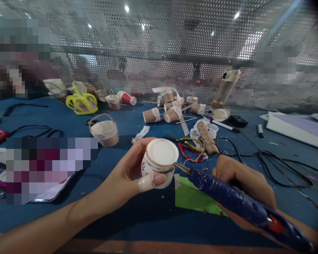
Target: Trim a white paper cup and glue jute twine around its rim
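My left hand (132, 173) is wrapped round a white paper cup (161, 153), held bottom up with twine along its upper rim and a bandage on my thumb. In my right hand (243, 183) is a blue glue gun (228, 201). Its metal nozzle touches or nearly touches the twine at the cup's right edge. Under the nozzle lies a green piece of paper (194, 197). Just behind the cup are red and yellow-handled scissors (190, 150) and a roll of brown twine (207, 138) on white lace.
A twine-wrapped cup with a handle (106, 133) stands to the left. Several more decorated cups (172, 113) lie at the back by a perforated metal screen (159, 53). Black cables (275, 165) cross the right side, with white sheets (299, 128) beyond.
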Demonstrator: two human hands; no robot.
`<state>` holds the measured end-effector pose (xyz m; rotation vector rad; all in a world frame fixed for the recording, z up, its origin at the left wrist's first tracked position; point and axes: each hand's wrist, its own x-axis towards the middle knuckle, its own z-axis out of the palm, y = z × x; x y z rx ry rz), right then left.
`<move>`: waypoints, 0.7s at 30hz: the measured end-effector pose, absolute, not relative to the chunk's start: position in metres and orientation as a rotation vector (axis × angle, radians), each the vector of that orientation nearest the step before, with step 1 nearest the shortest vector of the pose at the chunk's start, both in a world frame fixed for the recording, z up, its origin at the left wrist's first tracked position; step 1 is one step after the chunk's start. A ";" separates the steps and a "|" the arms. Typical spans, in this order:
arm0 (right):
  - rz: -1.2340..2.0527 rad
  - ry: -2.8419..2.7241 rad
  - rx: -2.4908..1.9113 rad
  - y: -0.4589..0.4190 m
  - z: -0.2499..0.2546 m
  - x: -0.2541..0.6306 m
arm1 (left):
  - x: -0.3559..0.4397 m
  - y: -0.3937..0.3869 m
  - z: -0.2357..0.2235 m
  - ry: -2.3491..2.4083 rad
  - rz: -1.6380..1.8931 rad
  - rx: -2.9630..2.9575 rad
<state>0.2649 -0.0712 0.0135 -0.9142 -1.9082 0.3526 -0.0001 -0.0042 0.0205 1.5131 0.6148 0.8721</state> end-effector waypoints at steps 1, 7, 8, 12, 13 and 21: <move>0.346 -1.905 -0.921 -0.071 0.014 0.265 | 0.000 -0.004 0.020 0.621 0.879 1.513; 0.330 -1.890 -0.942 -0.072 0.014 0.264 | -0.001 -0.005 0.020 0.650 0.888 1.517; 0.325 -1.886 -0.948 -0.072 0.014 0.263 | -0.002 -0.005 0.021 0.653 0.888 1.519; 0.330 -1.891 -0.948 -0.071 0.013 0.263 | -0.001 -0.005 0.022 0.658 0.886 1.527; 0.331 -1.892 -0.944 -0.071 0.013 0.264 | -0.001 -0.005 0.022 0.649 0.889 1.530; 0.341 -1.852 -0.949 -0.072 0.011 0.264 | 0.000 -0.005 0.022 0.574 0.907 1.504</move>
